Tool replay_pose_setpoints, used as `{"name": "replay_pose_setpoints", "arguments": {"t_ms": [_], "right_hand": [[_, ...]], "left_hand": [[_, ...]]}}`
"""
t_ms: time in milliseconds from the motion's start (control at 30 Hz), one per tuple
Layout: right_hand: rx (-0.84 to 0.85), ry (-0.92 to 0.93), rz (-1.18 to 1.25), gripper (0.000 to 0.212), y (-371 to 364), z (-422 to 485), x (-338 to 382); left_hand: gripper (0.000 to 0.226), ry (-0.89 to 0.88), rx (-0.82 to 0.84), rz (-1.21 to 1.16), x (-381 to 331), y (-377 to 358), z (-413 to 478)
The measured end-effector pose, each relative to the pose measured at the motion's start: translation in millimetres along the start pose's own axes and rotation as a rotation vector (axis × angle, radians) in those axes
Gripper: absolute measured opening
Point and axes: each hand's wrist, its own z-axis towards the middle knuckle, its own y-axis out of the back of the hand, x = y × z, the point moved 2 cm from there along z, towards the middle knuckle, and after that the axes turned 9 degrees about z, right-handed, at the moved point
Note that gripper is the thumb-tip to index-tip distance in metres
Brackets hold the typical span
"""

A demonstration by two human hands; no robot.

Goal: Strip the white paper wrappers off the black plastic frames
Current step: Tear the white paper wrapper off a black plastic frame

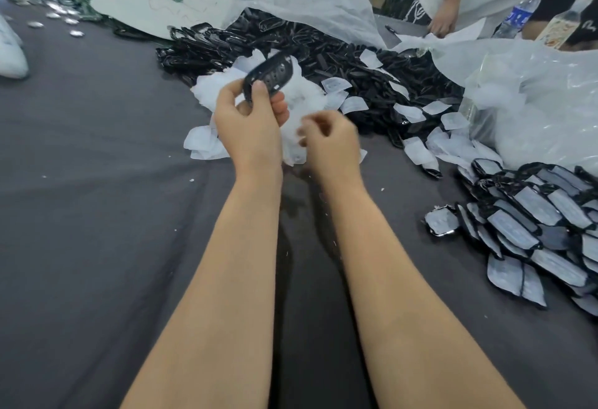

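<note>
Pinching the black frame (pixel 270 77) between thumb and fingers, our left hand (pixel 249 123) holds it above the shed wrappers (pixel 305 93). Our right hand (pixel 330 141) is curled but blurred, so we cannot tell what it holds. We should check the frame's edges for clinging paper.

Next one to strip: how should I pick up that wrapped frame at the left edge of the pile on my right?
Pinch the wrapped frame by its left rim, coming from the left, probably with the right hand. It lies flat on the cloth with that side free, while the pile crowds its right side.
</note>
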Motion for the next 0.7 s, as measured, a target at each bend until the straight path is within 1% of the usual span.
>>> {"name": "replay_pose_setpoints", "arguments": {"t_ms": [67, 100, 133, 300, 367, 500, 567, 700], "right_hand": [[-0.115, -0.135, 0.332, 0.020, 24.2, 8.3, -3.4], [-0.156, -0.185, 0.451, 0.022, 35.5, 10.8, -6.5], [-0.179, -0.214, 0.510, 0.022, 45.7, 11.7, -9.5], [-0.245, -0.241, 0.577, 0.015, 66.6, 7.5, -26.5], [-0.258, -0.208, 0.573, 0.015, 64.7, 7.1, -27.3], [-0.344, -0.117, 0.453, 0.016, 66.3, 7.8, -26.8], [-0.362, -0.130, 0.522, 0.015, 67.4, 8.2, -27.4], [-0.315, -0.190, 0.792, 0.014, 61.6, 9.3, -23.2]], "left_hand": [[0.006, 0.020, 0.095, 0.088, 8.8, -4.8, -4.9], [0.007, 0.021, 0.139, 0.140, 13.6, -6.8, -7.1], [0.007, 0.023, 0.178, 0.194, 18.0, -8.8, -8.9], [0.006, 0.051, 0.324, 0.406, 37.9, -15.7, -14.6], [0.007, 0.054, 0.336, 0.439, 42.5, -16.5, -15.1], [0.010, 0.052, 0.338, 0.458, 43.5, -16.8, -13.4], [0.009, 0.048, 0.334, 0.462, 43.1, -17.0, -12.7], [0.009, 0.045, 0.323, 0.468, 43.4, -17.3, -12.3]]}}
